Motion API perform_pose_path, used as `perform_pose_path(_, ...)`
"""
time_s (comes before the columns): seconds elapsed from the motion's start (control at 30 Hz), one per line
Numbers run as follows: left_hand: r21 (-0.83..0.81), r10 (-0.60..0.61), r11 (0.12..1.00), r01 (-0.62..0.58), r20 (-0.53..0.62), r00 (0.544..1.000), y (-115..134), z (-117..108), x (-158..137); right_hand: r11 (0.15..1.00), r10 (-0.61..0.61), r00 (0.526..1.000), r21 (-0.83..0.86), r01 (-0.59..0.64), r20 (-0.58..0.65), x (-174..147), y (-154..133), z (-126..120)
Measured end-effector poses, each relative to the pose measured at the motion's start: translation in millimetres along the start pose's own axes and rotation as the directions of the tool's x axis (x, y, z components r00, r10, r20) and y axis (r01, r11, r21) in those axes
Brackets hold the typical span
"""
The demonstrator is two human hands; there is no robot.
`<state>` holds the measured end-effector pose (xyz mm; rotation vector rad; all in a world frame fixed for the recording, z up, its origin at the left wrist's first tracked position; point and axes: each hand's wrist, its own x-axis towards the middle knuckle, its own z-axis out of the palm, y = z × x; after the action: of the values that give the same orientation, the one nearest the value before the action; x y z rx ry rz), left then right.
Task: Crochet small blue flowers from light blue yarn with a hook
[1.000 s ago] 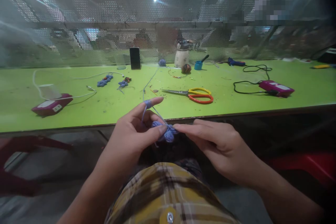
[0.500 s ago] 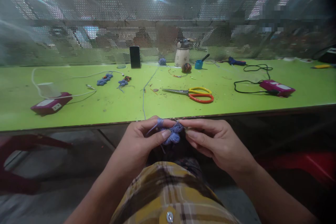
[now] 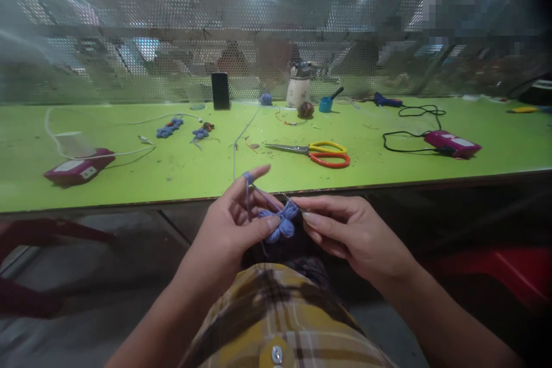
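Observation:
Between my hands, just off the table's front edge, is a blue-purple crocheted flower with puffy petals. My left hand pinches it between thumb and fingers. Blue yarn wraps the raised left index finger and runs back to a small blue yarn ball. My right hand is closed around a thin crochet hook, whose tip meets the flower's top petal; most of the hook is hidden by the fingers.
Scissors with red and yellow handles lie on the green table. Crocheted flowers, a phone, a whitish bottle, a multicoloured yarn ball and a blue cup stand behind. Purple power boxes with cables sit at both sides.
My left index finger has lifted and straightened, drawing the yarn taut above the flower. My right hand stays nearly in place with the hook at the petal.

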<state>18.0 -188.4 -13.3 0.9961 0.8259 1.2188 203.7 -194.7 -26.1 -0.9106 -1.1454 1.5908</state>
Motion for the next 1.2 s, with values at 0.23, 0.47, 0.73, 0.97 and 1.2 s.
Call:
perform_pose_path(0.23,0.093,0.037,0.995,-0.043,0.068,0.997,8,-1,1,0.984,0.03,0.999,-0.177,-0.022,0.044,-2,-6,-6)
perform_pose_path(0.47,0.093,0.064,0.993,-0.067,0.035,0.997,8,4,-1,0.978,0.008,0.997,-0.21,0.008,0.074,-1,-7,-8)
perform_pose_path(0.73,0.3,0.032,0.951,-0.073,0.14,0.99,14,1,2,0.971,0.016,0.996,-0.24,0.004,0.083,1,-15,-6)
perform_pose_path(0.97,0.483,0.176,0.853,-0.2,0.095,0.98,14,8,4,0.964,0.016,1.0,-0.265,-0.015,0.003,15,-7,2)
perform_pose_path(1.2,0.387,0.39,0.872,-0.301,-0.175,0.904,3,14,-1,0.972,-0.13,0.985,0.181,0.15,-0.116,17,24,23)
